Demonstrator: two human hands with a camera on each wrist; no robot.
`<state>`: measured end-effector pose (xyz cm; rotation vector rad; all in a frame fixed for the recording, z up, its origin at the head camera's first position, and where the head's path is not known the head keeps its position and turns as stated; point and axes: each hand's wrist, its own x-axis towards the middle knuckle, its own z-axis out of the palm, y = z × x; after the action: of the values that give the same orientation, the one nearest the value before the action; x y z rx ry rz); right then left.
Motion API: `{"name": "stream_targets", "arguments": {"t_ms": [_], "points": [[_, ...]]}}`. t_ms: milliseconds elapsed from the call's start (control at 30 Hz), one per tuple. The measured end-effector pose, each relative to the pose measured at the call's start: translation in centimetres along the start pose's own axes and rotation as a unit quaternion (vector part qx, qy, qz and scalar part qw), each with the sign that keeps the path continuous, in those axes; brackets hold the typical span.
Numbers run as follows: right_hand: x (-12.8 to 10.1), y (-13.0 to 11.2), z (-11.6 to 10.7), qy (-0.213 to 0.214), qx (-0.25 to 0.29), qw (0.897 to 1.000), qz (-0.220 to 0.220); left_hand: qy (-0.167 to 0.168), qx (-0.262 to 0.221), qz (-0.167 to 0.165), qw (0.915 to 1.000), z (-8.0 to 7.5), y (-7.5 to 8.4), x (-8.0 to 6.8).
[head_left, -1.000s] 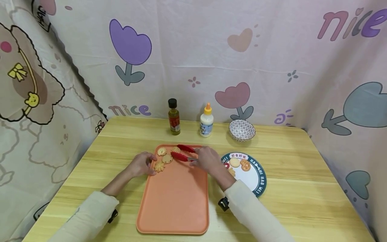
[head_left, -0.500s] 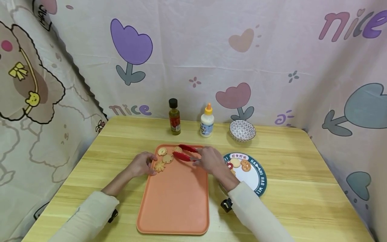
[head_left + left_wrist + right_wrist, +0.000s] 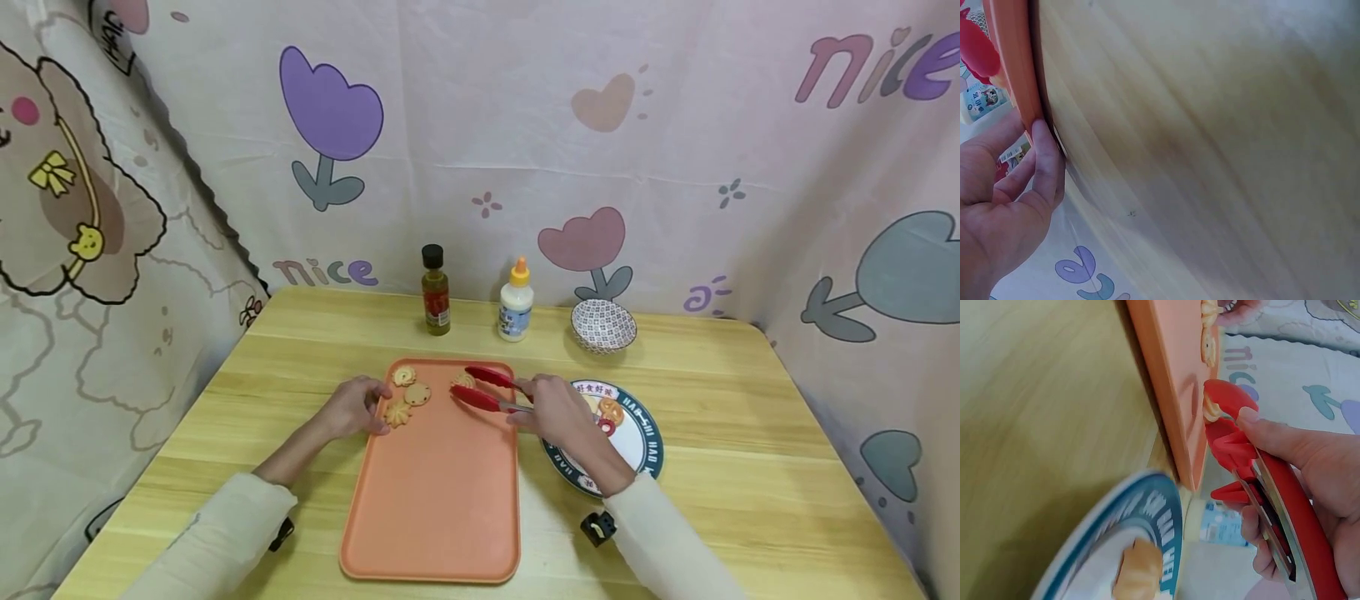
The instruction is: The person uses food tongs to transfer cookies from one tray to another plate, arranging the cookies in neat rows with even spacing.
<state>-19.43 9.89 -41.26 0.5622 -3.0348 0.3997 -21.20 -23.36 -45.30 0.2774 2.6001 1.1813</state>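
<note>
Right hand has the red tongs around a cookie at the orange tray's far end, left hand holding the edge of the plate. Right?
Not quite: the left hand holds the left edge of the orange tray, not the plate, as the head view shows. The rest stands: the right hand has the red tongs around a cookie at the tray's far end.

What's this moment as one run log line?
left hand: grips tray | right hand: holds red tongs | cookie: between tongs | three other cookies: tray's far-left corner
</note>
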Motion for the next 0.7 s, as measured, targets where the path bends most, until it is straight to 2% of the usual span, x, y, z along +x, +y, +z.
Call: {"name": "stream_targets", "arguments": {"t_ms": [300,500,700], "points": [[-2.3,2.6,-1.7,0.011,0.017,1.000,-0.003,0.004,0.007,0.017,0.9998,-0.1,0.0,-0.1],[-3.9,4.7,-2.4,0.030,0.016,0.999,-0.023,0.004,0.013,-0.007,0.9999,0.0,0.0,0.1],[-5.9,6.5,-3.2,0.017,0.011,1.000,-0.004,0.006,0.019,-0.012,0.9997,0.1,0.0,0.1]]}}
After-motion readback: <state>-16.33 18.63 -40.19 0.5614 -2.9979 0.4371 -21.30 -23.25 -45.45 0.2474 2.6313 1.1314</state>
